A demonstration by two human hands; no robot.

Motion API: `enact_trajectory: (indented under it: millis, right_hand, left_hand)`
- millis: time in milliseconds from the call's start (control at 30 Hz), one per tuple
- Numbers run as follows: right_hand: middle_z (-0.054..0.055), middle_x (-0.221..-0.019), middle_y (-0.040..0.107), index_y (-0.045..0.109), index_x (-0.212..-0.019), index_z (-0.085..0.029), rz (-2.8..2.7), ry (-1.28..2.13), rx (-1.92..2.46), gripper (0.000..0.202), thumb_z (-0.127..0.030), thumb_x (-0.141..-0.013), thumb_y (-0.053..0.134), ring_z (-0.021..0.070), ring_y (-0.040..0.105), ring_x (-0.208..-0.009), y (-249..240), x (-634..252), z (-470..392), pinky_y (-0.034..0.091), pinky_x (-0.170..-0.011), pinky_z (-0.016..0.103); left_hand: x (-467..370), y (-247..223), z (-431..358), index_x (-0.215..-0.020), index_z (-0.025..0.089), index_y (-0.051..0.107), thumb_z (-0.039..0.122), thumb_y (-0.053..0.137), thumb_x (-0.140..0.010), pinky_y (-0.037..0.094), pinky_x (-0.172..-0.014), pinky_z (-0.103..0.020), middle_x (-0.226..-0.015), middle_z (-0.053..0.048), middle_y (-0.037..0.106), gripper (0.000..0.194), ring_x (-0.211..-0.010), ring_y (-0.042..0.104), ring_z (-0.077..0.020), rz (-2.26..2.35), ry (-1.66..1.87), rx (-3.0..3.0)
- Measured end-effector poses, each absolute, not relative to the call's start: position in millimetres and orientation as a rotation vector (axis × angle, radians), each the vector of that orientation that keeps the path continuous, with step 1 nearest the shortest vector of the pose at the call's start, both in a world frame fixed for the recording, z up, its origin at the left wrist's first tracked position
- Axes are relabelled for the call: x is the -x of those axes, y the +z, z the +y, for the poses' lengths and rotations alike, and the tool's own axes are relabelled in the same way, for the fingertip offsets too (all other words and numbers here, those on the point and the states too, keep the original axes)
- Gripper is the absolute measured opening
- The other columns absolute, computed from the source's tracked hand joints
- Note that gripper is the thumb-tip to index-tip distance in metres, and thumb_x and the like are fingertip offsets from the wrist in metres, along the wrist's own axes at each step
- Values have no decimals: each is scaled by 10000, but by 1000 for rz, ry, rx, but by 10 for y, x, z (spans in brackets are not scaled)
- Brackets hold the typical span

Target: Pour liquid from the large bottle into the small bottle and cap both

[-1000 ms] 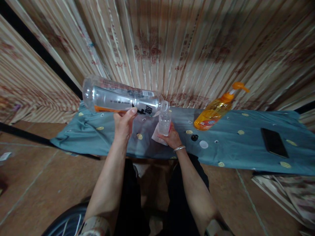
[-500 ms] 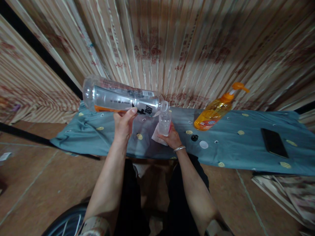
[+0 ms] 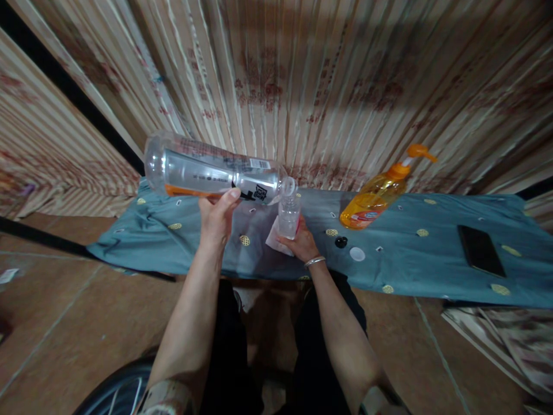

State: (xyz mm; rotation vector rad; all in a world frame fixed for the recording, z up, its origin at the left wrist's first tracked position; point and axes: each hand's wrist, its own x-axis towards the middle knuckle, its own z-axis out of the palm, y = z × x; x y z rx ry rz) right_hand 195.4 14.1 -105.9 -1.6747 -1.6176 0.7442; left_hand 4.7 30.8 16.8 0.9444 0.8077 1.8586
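My left hand point(image 3: 218, 216) is wrapped round a large clear plastic bottle point(image 3: 199, 172) with a silver, orange and black label. That bottle lies almost level in the air, its mouth tipped slightly down at the top of a small clear bottle point(image 3: 288, 216). Whether the two mouths touch, I cannot tell. Closed round the lower part of the small bottle is my right hand point(image 3: 305, 242), with a silver bangle on its wrist. A pale pink cloth or tissue point(image 3: 279, 241) sits beside and under the small bottle, partly hidden by it.
An orange pump bottle point(image 3: 371, 199) of yellow-orange liquid stands to the right on the teal cloth-covered bench point(image 3: 415, 253). Near it lie a black cap point(image 3: 341, 242) and a white disc point(image 3: 357, 254). Farther right is a black phone point(image 3: 481, 249). Patterned curtains point(image 3: 302, 86) hang behind.
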Motion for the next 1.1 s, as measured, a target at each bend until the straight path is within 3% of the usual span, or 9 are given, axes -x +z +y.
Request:
enact_trajectory:
  millis: [133,300,467,667,1100]
  right_hand:
    - [183,-1313,640,261,-1493,-105,-1619,727,1667,1050,-391,-664,838,318,654,-1171,-1064,-1956,143,527,-995,401]
    - [164,-1334,633,271,-1495,-157,-1614,701,1656,1037,-391,-659,839,323,660,-1160,-1074,-1956,141,537,-981,424]
    - [200,-1329,624,257,-1494,-89,-1626,716,1668,1062,-378,-655,840,328,648,-1178,-1065,-1955,141,527,-994,402]
    - [158,-1321,640,263,-1490,-164,-1610,730,1648,1035,-380,-659,839,320,658,-1161,-1087,-1955,145,528,-990,436]
    - [149,-1294,657,282,-1478,-166,-1607,712,1643,1016,-388,-656,835,311,667,-1145,-1102,-1960,139,531,-974,413]
  left_hand:
    - [-45,172,311,-654,182,645,353,892,-432,598,-692,-335,-631,36,653,373,-606,647,-134,796,1855,-968]
    - [-43,178,307,-655,181,647,358,895,-428,600,-688,-325,-636,34,654,379,-604,647,-129,799,1848,-971]
    - [-39,171,311,-653,186,634,345,891,-419,595,-693,-321,-628,40,648,383,-612,640,-127,817,1853,-943]
    - [-41,170,307,-671,181,641,353,877,-451,572,-646,-290,-650,33,651,366,-608,632,-122,823,1856,-983]
    - [-46,174,312,-689,189,645,390,901,-437,557,-642,-267,-672,29,655,412,-631,637,-119,822,1867,-1012]
